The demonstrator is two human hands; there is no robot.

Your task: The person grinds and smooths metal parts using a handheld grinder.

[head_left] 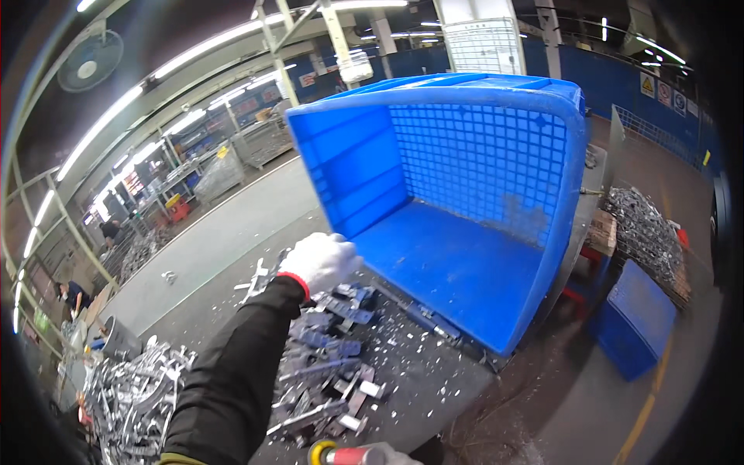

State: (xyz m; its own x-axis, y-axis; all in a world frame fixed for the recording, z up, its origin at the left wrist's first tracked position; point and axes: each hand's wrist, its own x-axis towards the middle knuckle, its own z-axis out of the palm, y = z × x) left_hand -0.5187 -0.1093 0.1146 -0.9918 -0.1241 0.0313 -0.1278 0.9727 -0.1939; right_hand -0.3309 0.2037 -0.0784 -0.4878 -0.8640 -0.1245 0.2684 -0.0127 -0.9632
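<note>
A large blue plastic crate [465, 194] lies tipped on its side on a dark worktable [434, 380], its open mouth facing me and its inside empty. My left hand [325, 262], in a white glove with a black sleeve, grips the crate's lower left rim. Grey metal parts [333, 356] lie heaped on the table just below that hand. My right hand [391, 456] only shows at the bottom edge, gloved in white and closed on a tool with a red handle and a yellow ring [341, 455].
Shiny metal scrap [132, 403] is heaped at the lower left. A second blue crate [635, 322] stands on the floor to the right, with more metal parts [647, 229] piled behind it. Other people [74, 296] work far off on the left, by racks.
</note>
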